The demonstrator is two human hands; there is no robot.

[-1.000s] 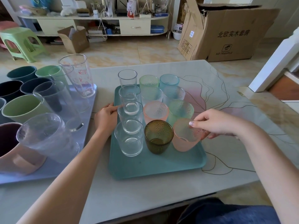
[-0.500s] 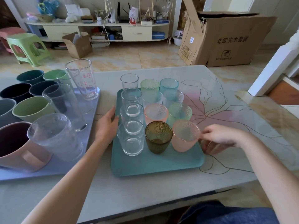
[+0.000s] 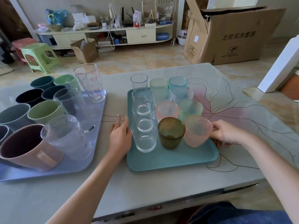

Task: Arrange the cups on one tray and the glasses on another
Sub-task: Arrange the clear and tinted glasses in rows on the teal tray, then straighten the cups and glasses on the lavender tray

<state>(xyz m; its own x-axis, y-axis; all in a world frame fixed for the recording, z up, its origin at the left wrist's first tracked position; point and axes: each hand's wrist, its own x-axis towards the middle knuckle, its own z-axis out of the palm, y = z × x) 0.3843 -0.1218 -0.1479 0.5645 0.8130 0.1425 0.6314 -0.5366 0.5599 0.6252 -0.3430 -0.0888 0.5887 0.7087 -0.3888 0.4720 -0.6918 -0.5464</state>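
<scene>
While the teal tray point(image 3: 171, 160) lies flat on the table point(image 3: 145, 188) at centre frame, it carries small glasses in three rows running toward 12 o'clock. The left row holds clear tumblers point(image 3: 144, 136). The nearest positions of the other two rows hold an olive textured glass point(image 3: 171, 135) and a pink textured glass point(image 3: 198, 131). A second pink glass, green glasses and a blue glass stand behind them. The farthest clear glass point(image 3: 139, 81) appears to stand at or just past the tray's far edge; which of the two cannot be told.

The right hand point(image 3: 226, 135), at 3 o'clock of the tray, has its fingers curled against the tray's right rim, beside the pink textured glass. Whether it grips the rim or the glass cannot be told. The left hand point(image 3: 120, 135), at 9 o'clock, rests with straight fingers against the tray's left edge, touching it. The hands are well apart, one on each side of the tray.

At 9 o'clock of the table, a lavender tray point(image 3: 77, 165) holds opaque cups point(image 3: 45, 110) in dark blue, green and grey, a pink mug point(image 3: 27, 147), and tall clear glasses point(image 3: 90, 84) along its right side.
</scene>
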